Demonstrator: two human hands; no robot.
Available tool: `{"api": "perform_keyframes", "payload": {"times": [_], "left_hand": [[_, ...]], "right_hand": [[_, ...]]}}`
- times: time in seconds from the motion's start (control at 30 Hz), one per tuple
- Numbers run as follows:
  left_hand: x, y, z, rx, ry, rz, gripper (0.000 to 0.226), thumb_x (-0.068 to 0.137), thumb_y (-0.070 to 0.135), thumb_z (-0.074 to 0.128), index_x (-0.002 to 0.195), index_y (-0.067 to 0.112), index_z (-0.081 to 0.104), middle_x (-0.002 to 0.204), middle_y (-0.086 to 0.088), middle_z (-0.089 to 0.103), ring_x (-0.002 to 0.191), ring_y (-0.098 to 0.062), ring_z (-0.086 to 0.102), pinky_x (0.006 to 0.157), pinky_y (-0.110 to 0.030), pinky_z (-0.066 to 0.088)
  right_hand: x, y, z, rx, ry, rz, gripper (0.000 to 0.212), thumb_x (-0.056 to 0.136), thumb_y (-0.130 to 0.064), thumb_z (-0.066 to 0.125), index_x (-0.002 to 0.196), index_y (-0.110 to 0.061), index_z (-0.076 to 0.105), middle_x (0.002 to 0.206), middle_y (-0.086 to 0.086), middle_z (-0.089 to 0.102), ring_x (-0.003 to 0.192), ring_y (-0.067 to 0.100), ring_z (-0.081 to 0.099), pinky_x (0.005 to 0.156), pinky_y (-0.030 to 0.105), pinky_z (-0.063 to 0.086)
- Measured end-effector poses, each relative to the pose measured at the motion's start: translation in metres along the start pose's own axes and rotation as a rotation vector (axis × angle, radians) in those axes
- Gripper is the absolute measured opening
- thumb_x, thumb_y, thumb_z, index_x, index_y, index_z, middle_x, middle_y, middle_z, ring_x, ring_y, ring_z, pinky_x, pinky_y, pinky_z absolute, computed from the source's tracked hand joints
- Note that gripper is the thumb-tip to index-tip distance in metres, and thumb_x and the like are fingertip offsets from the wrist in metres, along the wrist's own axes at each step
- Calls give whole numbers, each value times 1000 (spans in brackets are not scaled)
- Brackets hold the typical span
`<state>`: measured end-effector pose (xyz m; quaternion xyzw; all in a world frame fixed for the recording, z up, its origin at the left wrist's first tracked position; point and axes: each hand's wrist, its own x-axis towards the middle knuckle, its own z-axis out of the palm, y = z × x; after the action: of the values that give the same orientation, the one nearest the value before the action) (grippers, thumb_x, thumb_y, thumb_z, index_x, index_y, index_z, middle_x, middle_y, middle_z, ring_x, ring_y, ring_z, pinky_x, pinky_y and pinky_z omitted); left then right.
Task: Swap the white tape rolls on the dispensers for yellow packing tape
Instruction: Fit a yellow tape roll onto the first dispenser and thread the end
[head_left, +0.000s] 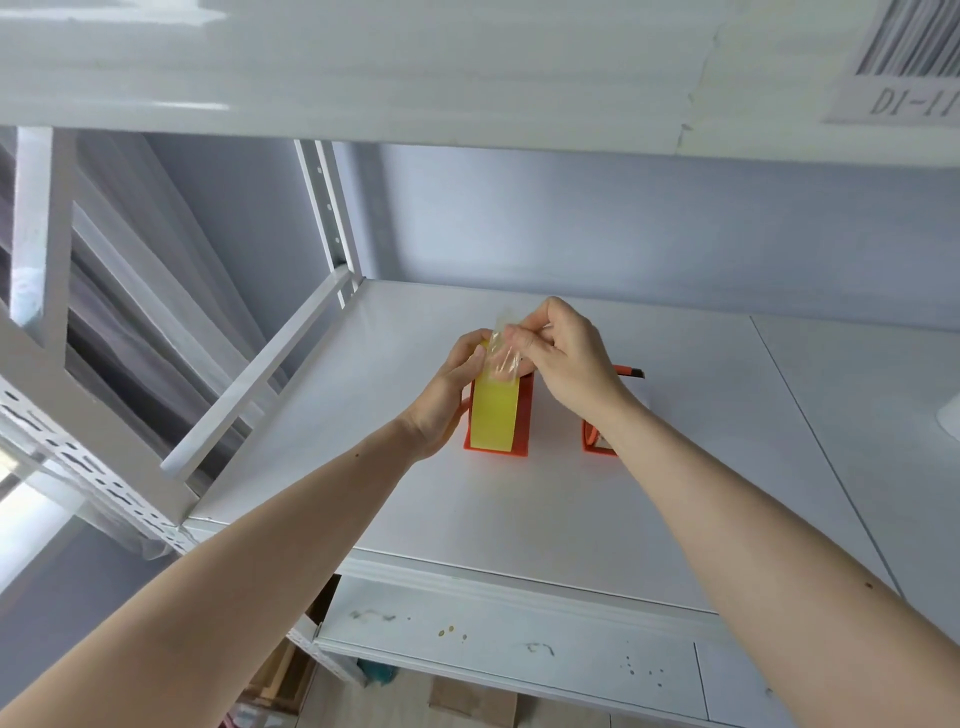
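An orange tape dispenser (522, 415) stands on the white shelf (545, 499) with a yellow packing tape roll (493, 413) mounted in it. My left hand (452, 395) grips the dispenser and roll from the left side. My right hand (566, 358) pinches the loose end of the tape (504, 351), a clear crinkled strip lifted above the roll's far end. A second orange dispenser (595, 441) stands just to the right, mostly hidden behind my right wrist; its handle tip (628, 371) sticks out past the hand. What roll it carries is hidden.
The shelf has an upper board (415, 78) close overhead with a barcode label (904, 57). White perforated uprights (332, 208) and a side rail (260, 374) bound the left. A white object's edge (950, 415) shows at far right. Boxes lie on the floor below.
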<state>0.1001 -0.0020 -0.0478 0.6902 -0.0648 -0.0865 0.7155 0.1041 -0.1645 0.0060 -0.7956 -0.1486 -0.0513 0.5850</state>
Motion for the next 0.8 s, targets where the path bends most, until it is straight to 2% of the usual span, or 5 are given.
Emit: {"api": "perform_keyframes", "payload": {"times": [0.17,0.27,0.4,0.63,0.8], "left_hand": [[-4,-3,7,1,-3,13,93,68,86,58,133,21,45,131,-17,60,119,-29,61,104,-45,47],[1,-6,2,37,-49,29,85,56,43,92,125,31,44,113,3,63,101,-13,63,89,-32,51],[1,1,-1,48,-118,22,70,65,13,85,121,33,48,110,1,63,101,-17,61,86,-33,54],[4,8,-9,121,-189,-77,87,68,7,77,138,42,41,135,-11,58,121,-36,59,100,-55,51],[6,16,-17,189,-239,-119,99,55,11,77,141,46,44,144,3,52,125,-29,57,98,-50,55]], "right_hand": [[6,1,4,160,71,276,22,97,-26,62,104,-6,52,95,19,73,61,18,74,56,25,57],[10,0,2,241,86,335,25,98,-24,61,108,-3,51,92,21,76,74,33,76,55,27,56],[18,-7,-4,270,164,325,16,100,-20,55,104,-5,49,77,11,78,68,24,77,53,22,54],[27,4,-4,310,357,471,14,97,-13,53,102,0,53,72,12,77,61,26,76,60,31,62],[33,3,-26,280,510,471,25,101,-8,49,75,-8,51,67,11,73,66,26,76,73,34,63]]}}
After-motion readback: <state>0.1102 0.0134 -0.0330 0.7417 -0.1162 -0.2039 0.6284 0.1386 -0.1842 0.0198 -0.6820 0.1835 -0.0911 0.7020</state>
